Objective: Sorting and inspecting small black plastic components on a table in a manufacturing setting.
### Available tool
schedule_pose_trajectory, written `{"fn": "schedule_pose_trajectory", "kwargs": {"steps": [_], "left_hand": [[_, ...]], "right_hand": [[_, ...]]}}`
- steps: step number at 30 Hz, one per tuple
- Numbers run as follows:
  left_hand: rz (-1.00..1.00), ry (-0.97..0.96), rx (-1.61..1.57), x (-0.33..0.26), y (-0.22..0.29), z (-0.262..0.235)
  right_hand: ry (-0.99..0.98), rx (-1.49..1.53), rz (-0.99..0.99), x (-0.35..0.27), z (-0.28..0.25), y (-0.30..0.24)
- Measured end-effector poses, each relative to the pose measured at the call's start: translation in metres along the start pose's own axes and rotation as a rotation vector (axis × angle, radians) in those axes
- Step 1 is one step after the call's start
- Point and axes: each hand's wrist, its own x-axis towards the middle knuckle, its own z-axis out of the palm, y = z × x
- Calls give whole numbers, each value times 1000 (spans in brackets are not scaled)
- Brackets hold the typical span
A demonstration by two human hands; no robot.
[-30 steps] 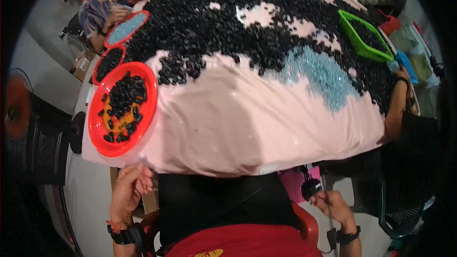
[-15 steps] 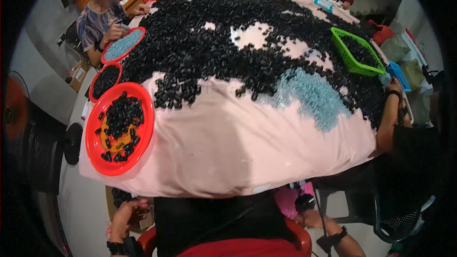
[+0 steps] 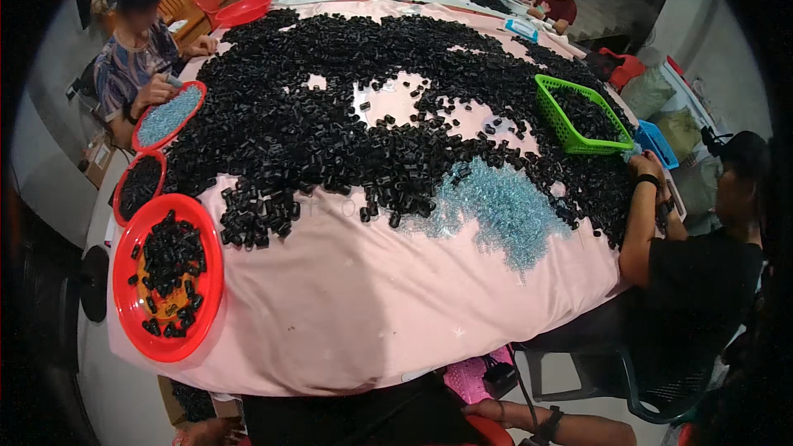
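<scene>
At the lower edge, my left hand (image 3: 211, 431) is partly cut off, beside an open cardboard box (image 3: 171, 400) with black pieces in it. Its fingers are too blurred to read. My right hand (image 3: 486, 410) is low at the table's front edge, close to the red chair arm (image 3: 489, 431) and a bright pink perforated thing (image 3: 471, 380). Its fingertips are hidden. Before me, small black plastic parts (image 3: 330, 136) cover much of the pink tablecloth (image 3: 314, 306). A heap of small clear bluish parts (image 3: 512, 211) lies nearer on the right.
A red basin (image 3: 125, 314) holding black parts stands at the left corner, with smaller red trays (image 3: 116, 198) behind. A green basket (image 3: 570, 136) sits on the right. One person (image 3: 710, 231) works at the right, another (image 3: 132, 58) at the left; others sit farther back.
The view has tilted up, so the table appears lower and more of its far end shows. Both my hands now appear lower, the left one partly out of the picture.
</scene>
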Motion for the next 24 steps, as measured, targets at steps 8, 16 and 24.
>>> {"fn": "schedule_pose_trajectory", "kwargs": {"steps": [8,16,24], "left_hand": [[-69,-56,88,22,6,14],[-214,-34,176,29,6,8],[-341,-65,273,84,36,19]], "right_hand": [[16,-152,95,14,-4,11],[-271,609,224,0,-8,21],[-484,2709,864,5,-52,106]]}}
